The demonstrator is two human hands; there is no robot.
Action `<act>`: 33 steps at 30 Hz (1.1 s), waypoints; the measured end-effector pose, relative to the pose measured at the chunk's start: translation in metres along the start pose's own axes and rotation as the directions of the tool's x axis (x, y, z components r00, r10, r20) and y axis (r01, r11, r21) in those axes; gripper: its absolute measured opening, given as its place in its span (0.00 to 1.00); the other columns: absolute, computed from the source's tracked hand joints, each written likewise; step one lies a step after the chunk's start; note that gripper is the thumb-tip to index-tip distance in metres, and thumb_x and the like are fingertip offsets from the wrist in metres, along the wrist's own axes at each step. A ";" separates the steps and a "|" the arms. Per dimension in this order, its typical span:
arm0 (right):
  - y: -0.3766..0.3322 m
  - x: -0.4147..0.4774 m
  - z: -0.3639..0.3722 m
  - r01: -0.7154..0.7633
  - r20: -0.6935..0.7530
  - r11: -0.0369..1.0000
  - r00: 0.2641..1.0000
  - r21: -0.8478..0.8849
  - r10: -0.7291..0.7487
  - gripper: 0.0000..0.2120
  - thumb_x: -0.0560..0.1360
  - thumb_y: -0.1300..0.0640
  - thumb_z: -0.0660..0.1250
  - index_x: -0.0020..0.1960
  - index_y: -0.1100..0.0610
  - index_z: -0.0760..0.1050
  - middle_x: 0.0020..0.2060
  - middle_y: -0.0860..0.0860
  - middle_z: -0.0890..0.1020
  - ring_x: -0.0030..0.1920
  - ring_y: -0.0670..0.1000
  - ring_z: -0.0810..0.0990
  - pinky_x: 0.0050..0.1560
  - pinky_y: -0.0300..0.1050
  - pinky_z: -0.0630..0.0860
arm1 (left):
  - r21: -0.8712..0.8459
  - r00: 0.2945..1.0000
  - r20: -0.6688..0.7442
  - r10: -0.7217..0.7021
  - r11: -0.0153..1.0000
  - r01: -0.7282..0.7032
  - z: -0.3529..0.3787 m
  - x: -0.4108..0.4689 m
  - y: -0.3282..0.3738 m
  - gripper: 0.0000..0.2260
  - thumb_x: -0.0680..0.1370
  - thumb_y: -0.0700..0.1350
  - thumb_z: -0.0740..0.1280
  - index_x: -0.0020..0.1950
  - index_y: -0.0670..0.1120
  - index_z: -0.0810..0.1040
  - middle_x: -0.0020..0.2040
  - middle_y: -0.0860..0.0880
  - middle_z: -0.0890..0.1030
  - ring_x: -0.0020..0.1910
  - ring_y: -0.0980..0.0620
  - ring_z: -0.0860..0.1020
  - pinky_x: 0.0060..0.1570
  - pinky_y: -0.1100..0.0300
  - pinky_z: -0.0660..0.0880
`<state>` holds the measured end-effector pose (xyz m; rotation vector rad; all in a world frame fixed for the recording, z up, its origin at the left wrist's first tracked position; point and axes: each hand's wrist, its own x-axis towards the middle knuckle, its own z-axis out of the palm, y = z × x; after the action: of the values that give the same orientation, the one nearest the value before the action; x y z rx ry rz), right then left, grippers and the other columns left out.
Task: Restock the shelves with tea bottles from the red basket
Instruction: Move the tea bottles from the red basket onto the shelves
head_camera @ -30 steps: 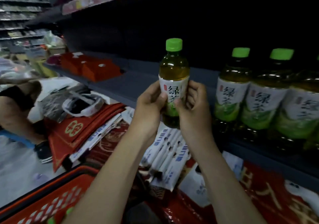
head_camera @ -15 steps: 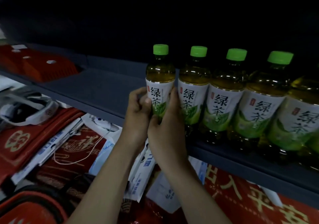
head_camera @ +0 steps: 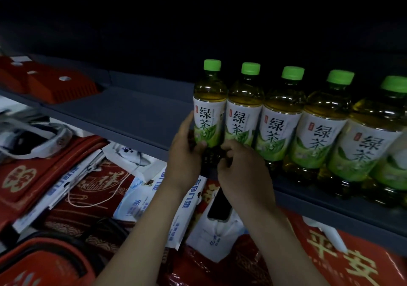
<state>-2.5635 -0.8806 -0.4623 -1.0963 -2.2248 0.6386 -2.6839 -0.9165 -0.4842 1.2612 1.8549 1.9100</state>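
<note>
Clasping a tea bottle (head_camera: 209, 114) on the grey shelf (head_camera: 123, 109), left hand (head_camera: 184, 155) and right hand (head_camera: 244, 173) fingers (head_camera: 229, 147) curl.

The leftmost tea bottle (head_camera: 210, 109) stands upright at the front edge of the grey shelf (head_camera: 132, 114), with a green cap, amber tea and a white-and-green label (facing outward). It touches a row of four matching bottles (head_camera: 279, 118). The left hand (head_camera: 185, 151) and right hand (head_camera: 242, 171) grip its lower part. The red basket (head_camera: 44, 261) sits at lower left.
</note>
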 end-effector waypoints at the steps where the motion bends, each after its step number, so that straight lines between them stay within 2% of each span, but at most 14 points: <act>1: 0.003 0.002 0.001 0.015 -0.011 1.000 1.000 0.024 -0.015 0.16 0.79 0.58 0.60 0.65 0.49 0.73 0.59 0.47 0.77 0.60 0.49 0.76 0.57 0.48 0.76 | 0.003 1.000 -0.001 -0.002 1.000 0.002 0.000 0.000 0.000 0.30 0.79 0.30 0.60 0.70 0.62 0.63 0.58 0.62 0.76 0.57 0.68 0.75 0.57 0.62 0.77; 4: 0.007 0.007 0.005 0.033 -0.049 0.998 0.998 0.055 -0.031 0.16 0.78 0.61 0.61 0.65 0.51 0.75 0.57 0.49 0.79 0.58 0.49 0.77 0.58 0.47 0.76 | 0.025 1.000 -0.017 0.024 0.999 -0.023 0.003 0.002 0.002 0.32 0.78 0.29 0.60 0.68 0.65 0.63 0.62 0.58 0.76 0.62 0.63 0.75 0.62 0.54 0.75; 9: 0.007 0.016 0.008 0.020 -0.067 0.999 0.998 0.044 -0.017 0.16 0.78 0.61 0.61 0.63 0.52 0.76 0.57 0.50 0.79 0.58 0.50 0.77 0.57 0.47 0.76 | 0.076 0.999 -0.017 0.032 0.997 -0.030 0.007 0.009 -0.003 0.34 0.77 0.30 0.59 0.65 0.69 0.63 0.61 0.59 0.77 0.62 0.63 0.75 0.62 0.55 0.75; 12: 0.002 0.018 0.010 0.014 -0.045 1.000 0.999 0.004 -0.014 0.14 0.78 0.58 0.62 0.61 0.52 0.76 0.56 0.51 0.80 0.57 0.52 0.78 0.56 0.50 0.78 | 0.148 0.999 0.012 0.038 0.988 -0.039 0.004 0.010 0.001 0.31 0.77 0.32 0.60 0.69 0.65 0.63 0.58 0.60 0.77 0.58 0.62 0.75 0.58 0.58 0.74; 14: -0.003 0.014 0.011 0.038 -0.003 0.998 0.999 -0.049 -0.038 0.12 0.78 0.57 0.61 0.59 0.53 0.77 0.54 0.52 0.80 0.55 0.54 0.79 0.54 0.51 0.78 | 0.297 0.999 0.044 0.015 0.955 -0.028 -0.004 0.009 0.006 0.29 0.78 0.35 0.62 0.74 0.59 0.61 0.57 0.54 0.77 0.55 0.54 0.76 0.51 0.60 0.72; 17: -0.021 0.007 0.019 0.045 0.121 0.992 0.992 -0.116 -0.031 0.12 0.79 0.57 0.60 0.59 0.54 0.77 0.57 0.54 0.80 0.58 0.57 0.78 0.56 0.53 0.77 | 0.632 0.996 0.077 -0.035 0.774 -0.022 -0.029 -0.001 0.011 0.26 0.78 0.40 0.62 0.74 0.54 0.61 0.61 0.40 0.76 0.58 0.39 0.75 0.49 0.50 0.73; 19: -0.040 0.001 0.035 0.092 0.190 0.988 0.979 -0.124 -0.067 0.12 0.78 0.57 0.61 0.59 0.55 0.77 0.59 0.57 0.79 0.59 0.60 0.77 0.58 0.54 0.76 | 0.782 0.997 0.066 -0.040 0.623 -0.027 -0.060 -0.018 0.011 0.27 0.77 0.40 0.62 0.74 0.51 0.61 0.62 0.39 0.75 0.58 0.37 0.75 0.50 0.45 0.75; 21: -0.062 -0.009 0.060 0.187 0.254 0.979 0.954 -0.084 -0.160 0.10 0.77 0.58 0.61 0.55 0.57 0.77 0.56 0.59 0.80 0.56 0.62 0.78 0.55 0.54 0.77 | 0.860 0.999 0.018 -0.051 0.510 0.011 -0.102 -0.041 0.009 0.29 0.76 0.39 0.62 0.75 0.53 0.60 0.63 0.41 0.75 0.59 0.38 0.75 0.50 0.45 0.76; 24: -0.094 -0.033 0.102 0.263 0.366 0.964 0.893 0.045 -0.261 0.11 0.75 0.60 0.63 0.56 0.60 0.78 0.55 0.60 0.80 0.54 0.62 0.78 0.54 0.53 0.78 | 0.913 0.984 -0.104 -0.143 0.379 0.152 -0.173 -0.091 0.003 0.29 0.75 0.41 0.62 0.75 0.53 0.61 0.65 0.42 0.74 0.62 0.38 0.75 0.55 0.45 0.75; 27: -0.123 -0.066 0.140 0.254 0.475 0.954 0.828 0.157 -0.299 0.12 0.76 0.62 0.61 0.56 0.64 0.79 0.54 0.62 0.82 0.54 0.63 0.79 0.52 0.54 0.79 | 0.910 0.931 -0.264 -0.253 0.256 0.328 -0.240 -0.156 -0.007 0.26 0.77 0.41 0.61 0.74 0.54 0.62 0.62 0.41 0.76 0.59 0.37 0.76 0.53 0.44 0.75; 28: -0.131 -0.078 0.154 0.240 0.503 0.952 0.809 0.188 -0.303 0.12 0.76 0.62 0.61 0.55 0.64 0.79 0.55 0.60 0.82 0.56 0.62 0.79 0.52 0.50 0.78 | 0.895 0.900 -0.318 -0.299 0.220 0.389 -0.262 -0.179 -0.012 0.26 0.77 0.41 0.61 0.74 0.54 0.63 0.61 0.41 0.76 0.58 0.37 0.76 0.52 0.44 0.76; 30: -0.143 -0.106 0.182 0.208 0.565 0.949 0.765 0.237 -0.309 0.10 0.76 0.61 0.63 0.53 0.57 0.81 0.54 0.54 0.84 0.58 0.58 0.79 0.54 0.44 0.75 | 0.859 0.827 -0.410 -0.386 0.140 0.492 -0.302 -0.225 -0.020 0.26 0.76 0.40 0.62 0.74 0.51 0.64 0.61 0.41 0.76 0.59 0.38 0.76 0.52 0.45 0.76; 31: -0.148 -0.119 0.197 0.196 0.610 0.947 0.728 0.253 -0.314 0.09 0.75 0.59 0.64 0.52 0.54 0.82 0.53 0.53 0.84 0.57 0.56 0.80 0.56 0.43 0.75 | 0.842 0.791 -0.442 -0.423 0.108 0.528 -0.319 -0.246 -0.024 0.26 0.76 0.40 0.63 0.73 0.50 0.64 0.61 0.41 0.76 0.60 0.38 0.76 0.53 0.47 0.75; 33: -0.152 -0.146 0.224 0.201 0.730 0.949 0.606 0.245 -0.316 0.07 0.75 0.58 0.65 0.49 0.53 0.81 0.50 0.53 0.85 0.53 0.54 0.82 0.55 0.45 0.77 | 0.805 0.719 -0.494 -0.488 0.056 0.591 -0.347 -0.282 -0.031 0.25 0.76 0.41 0.64 0.72 0.48 0.66 0.65 0.42 0.76 0.63 0.41 0.74 0.58 0.50 0.74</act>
<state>-2.7246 -1.1203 -0.5690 -0.4041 -2.9052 1.2868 -2.7554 -1.3483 -0.5808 0.3183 3.0391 0.2716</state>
